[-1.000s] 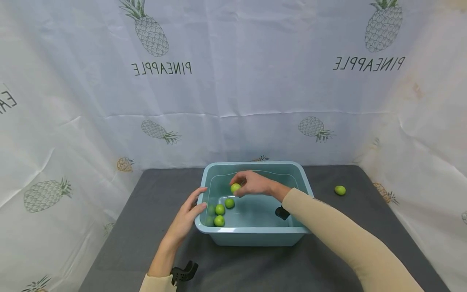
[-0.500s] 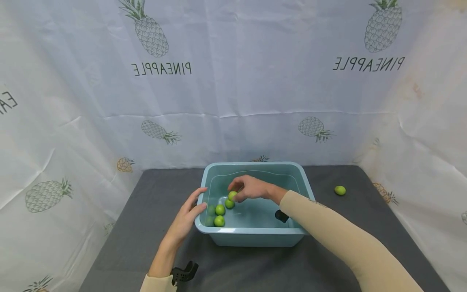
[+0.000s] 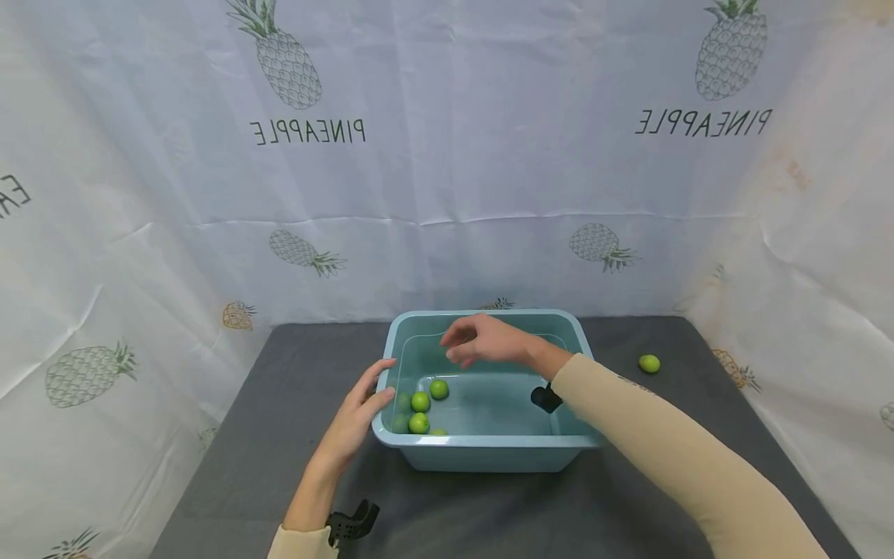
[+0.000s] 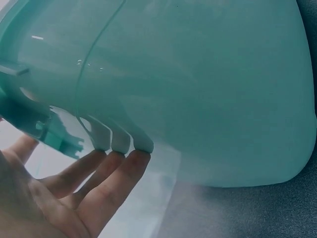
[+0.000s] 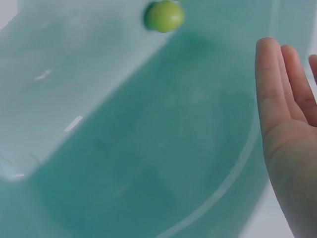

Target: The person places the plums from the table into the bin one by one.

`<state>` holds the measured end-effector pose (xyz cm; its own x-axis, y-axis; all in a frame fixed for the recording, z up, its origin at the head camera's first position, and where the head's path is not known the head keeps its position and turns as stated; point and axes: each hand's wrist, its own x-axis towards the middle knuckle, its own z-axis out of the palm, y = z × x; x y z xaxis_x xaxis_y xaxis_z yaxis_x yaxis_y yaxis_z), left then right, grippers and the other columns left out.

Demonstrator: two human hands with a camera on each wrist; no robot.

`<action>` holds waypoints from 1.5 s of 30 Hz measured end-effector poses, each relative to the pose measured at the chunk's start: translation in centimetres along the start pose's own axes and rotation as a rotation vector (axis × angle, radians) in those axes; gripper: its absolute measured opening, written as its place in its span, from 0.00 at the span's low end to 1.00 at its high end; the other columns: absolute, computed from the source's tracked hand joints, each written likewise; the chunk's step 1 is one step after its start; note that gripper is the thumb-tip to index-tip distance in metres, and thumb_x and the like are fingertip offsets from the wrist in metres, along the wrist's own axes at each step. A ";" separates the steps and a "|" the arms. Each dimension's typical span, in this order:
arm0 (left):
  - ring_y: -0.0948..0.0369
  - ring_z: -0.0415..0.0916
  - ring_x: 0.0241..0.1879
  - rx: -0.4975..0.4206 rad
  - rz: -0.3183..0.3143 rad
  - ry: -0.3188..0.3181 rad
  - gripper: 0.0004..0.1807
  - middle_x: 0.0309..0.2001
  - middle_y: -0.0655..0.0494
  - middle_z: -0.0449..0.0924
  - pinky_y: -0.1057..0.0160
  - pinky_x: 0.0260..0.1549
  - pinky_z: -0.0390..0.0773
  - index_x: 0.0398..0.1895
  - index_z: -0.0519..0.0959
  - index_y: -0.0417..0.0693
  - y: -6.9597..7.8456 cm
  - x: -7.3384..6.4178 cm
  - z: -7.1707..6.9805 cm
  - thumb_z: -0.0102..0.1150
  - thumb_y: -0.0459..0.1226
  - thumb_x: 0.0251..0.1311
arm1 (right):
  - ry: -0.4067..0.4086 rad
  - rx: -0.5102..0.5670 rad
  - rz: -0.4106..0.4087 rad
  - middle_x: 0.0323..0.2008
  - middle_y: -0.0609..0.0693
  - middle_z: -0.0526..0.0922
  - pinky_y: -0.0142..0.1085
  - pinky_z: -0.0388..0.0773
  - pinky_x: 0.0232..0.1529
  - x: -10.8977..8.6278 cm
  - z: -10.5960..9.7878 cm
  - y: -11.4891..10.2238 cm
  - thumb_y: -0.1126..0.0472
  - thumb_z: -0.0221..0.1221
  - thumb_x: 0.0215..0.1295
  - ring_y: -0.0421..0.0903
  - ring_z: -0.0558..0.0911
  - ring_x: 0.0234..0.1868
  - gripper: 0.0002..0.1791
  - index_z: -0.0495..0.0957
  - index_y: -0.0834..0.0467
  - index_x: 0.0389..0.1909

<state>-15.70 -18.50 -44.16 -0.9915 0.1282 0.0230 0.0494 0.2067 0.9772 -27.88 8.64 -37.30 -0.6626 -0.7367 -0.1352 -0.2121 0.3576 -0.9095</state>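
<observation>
My right hand [image 3: 489,340] is raised over the inside of a blue-green plastic basin [image 3: 489,441], fingers loosely bent and holding nothing. In the right wrist view its fingers [image 5: 270,84] look straight, apart from a lime [image 5: 166,16] on the basin floor. Three limes lie in the left part of the basin: one farther back [image 3: 439,389], one in the middle [image 3: 421,401], one nearer [image 3: 419,423]. Another lime [image 3: 438,432] shows only its top above the front rim. My left hand [image 3: 352,419] touches the basin's left side; straight fingertips [image 4: 141,156] press its outer wall.
A single lime [image 3: 649,363] lies on the dark grey tabletop [image 3: 279,404], right of the basin. A white cloth [image 3: 447,155] printed with pineapples hangs behind and at both sides. Black wrist straps [image 3: 354,520] are on both arms.
My right hand has lowered a lime into the basin, let it go and risen again. A lime top now shows behind the front rim. The left hand stays on the basin.
</observation>
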 end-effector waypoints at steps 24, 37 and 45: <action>0.43 0.68 0.65 0.021 -0.006 0.016 0.26 0.75 0.41 0.58 0.41 0.59 0.68 0.75 0.65 0.61 0.0 -0.1 -0.1 0.51 0.44 0.76 | 0.150 -0.250 -0.184 0.54 0.51 0.83 0.46 0.75 0.57 -7.6 -3.7 -5.5 0.58 0.61 0.73 0.47 0.81 0.54 0.17 0.79 0.59 0.58; 0.43 0.69 0.64 0.014 -0.014 0.024 0.25 0.75 0.41 0.59 0.36 0.59 0.67 0.75 0.65 0.62 -0.1 0.0 0.0 0.50 0.42 0.77 | 0.310 -0.189 -0.189 0.53 0.53 0.83 0.44 0.78 0.53 -11.2 -5.2 -5.4 0.59 0.63 0.71 0.49 0.83 0.52 0.15 0.81 0.56 0.56; 0.44 0.69 0.63 0.035 -0.017 0.031 0.25 0.74 0.41 0.61 0.42 0.57 0.70 0.74 0.65 0.63 -0.1 -0.1 0.0 0.51 0.43 0.77 | 0.404 -0.162 -0.180 0.52 0.58 0.82 0.36 0.79 0.51 -13.7 -6.6 -4.5 0.61 0.60 0.74 0.50 0.84 0.51 0.17 0.78 0.64 0.58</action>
<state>-15.62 -18.51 -44.26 -0.9955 0.0942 0.0134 0.0360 0.2423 0.9695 -22.58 20.94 -28.79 -0.8245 -0.5246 0.2119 -0.4372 0.3529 -0.8272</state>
